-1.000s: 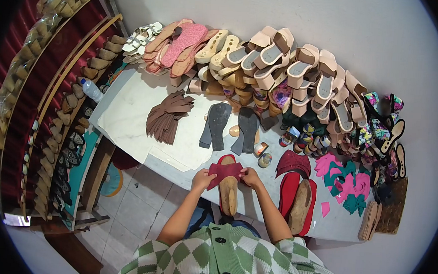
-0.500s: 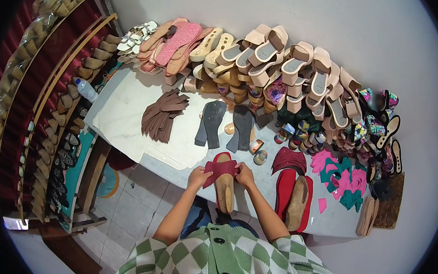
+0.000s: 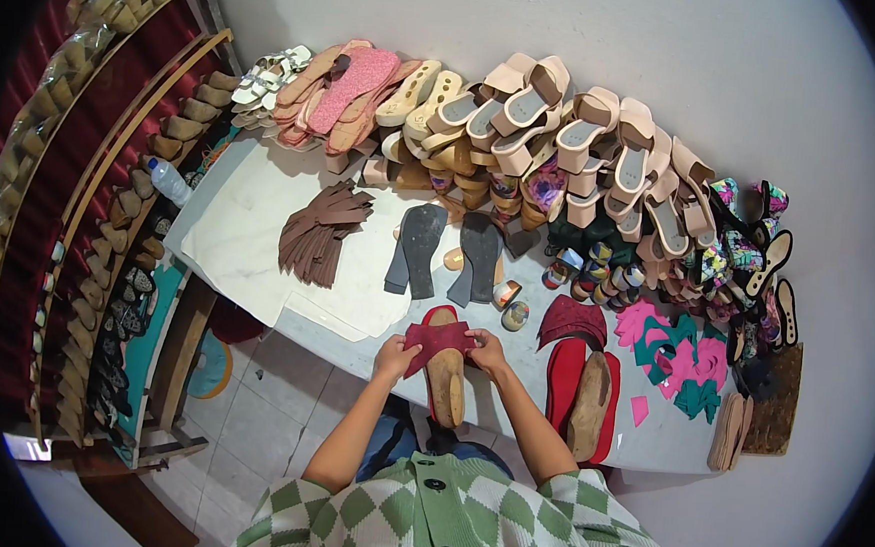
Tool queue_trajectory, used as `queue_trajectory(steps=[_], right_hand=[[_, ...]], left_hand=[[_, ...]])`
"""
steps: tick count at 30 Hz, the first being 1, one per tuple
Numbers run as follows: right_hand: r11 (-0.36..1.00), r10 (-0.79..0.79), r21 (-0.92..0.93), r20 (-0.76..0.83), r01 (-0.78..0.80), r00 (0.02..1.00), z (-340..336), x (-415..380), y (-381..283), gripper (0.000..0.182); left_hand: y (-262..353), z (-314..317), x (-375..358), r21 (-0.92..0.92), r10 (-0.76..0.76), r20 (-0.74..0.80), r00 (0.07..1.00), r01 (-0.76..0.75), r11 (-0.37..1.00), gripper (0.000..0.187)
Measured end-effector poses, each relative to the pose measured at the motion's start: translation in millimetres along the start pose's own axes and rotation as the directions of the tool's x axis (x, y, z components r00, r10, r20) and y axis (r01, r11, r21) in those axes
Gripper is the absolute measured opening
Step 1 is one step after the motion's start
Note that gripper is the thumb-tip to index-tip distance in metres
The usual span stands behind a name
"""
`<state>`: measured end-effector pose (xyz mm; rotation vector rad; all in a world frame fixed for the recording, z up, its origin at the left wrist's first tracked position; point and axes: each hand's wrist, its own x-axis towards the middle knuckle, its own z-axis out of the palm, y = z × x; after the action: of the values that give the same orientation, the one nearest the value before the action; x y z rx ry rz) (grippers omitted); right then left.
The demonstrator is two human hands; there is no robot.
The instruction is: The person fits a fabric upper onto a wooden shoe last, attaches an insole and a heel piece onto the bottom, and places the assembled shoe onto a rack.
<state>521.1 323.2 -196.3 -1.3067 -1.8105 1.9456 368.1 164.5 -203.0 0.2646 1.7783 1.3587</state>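
Note:
A dark red shoe strap (image 3: 438,344) lies across the front of a wooden shoe last (image 3: 445,389) that rests on a red insole (image 3: 439,312) at the table's near edge. My left hand (image 3: 393,356) pinches the strap's left end. At its right end, my right hand (image 3: 487,350) grips it with fingers closed. To the right, a second wooden last (image 3: 587,413) lies on a pair of red insoles (image 3: 563,377), with more dark red straps (image 3: 572,322) just behind them.
Dark grey soles (image 3: 420,247) and fanned brown strips (image 3: 326,235) lie behind my hands. Finished beige sandals (image 3: 528,109) are piled along the wall. Pink and teal scraps (image 3: 693,354) lie at right. A rack of lasts (image 3: 109,243) stands at left.
The whole view has shifted slightly left. Both hands still hold the strap over the last, with little visible movement.

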Motion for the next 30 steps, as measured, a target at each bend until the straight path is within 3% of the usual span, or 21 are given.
queue_trajectory(steps=[4, 7, 13, 19, 25, 30], right_hand=[[0.989, -0.001, 0.146, 0.014, -0.001, 1.0, 2, -9, 0, 0.044], [0.974, 0.011, 0.226, 0.033, -0.018, 0.999, 0, -17, -5, 0.042], [0.929, -0.078, 0.369, 0.121, 0.028, 0.99, -6, -40, -21, 0.041], [0.922, -0.058, 0.387, 0.152, -0.006, 0.987, -8, -48, -30, 0.04], [0.905, -0.014, 0.416, 0.241, -0.09, 0.97, -12, -55, -40, 0.042], [0.891, -0.04, 0.451, 0.171, -0.042, 0.985, 0, -59, -36, 0.046]], left_hand=[[5, -5, -7, -0.032, 0.018, 0.054, 0.998, -0.017, 0.999, 0.027], [17, -6, -20, -0.2, 0.042, 0.119, 0.992, -0.018, 0.98, 0.025], [22, -6, -27, -0.217, 0.082, 0.11, 0.99, -0.057, 0.974, 0.022], [23, -3, -30, -0.211, 0.077, 0.084, 0.993, -0.058, 0.976, 0.018], [27, -7, -36, -0.276, 0.083, 0.166, 0.983, -0.034, 0.961, 0.019], [28, -7, -42, -0.276, 0.043, 0.145, 0.988, -0.001, 0.961, 0.024]])
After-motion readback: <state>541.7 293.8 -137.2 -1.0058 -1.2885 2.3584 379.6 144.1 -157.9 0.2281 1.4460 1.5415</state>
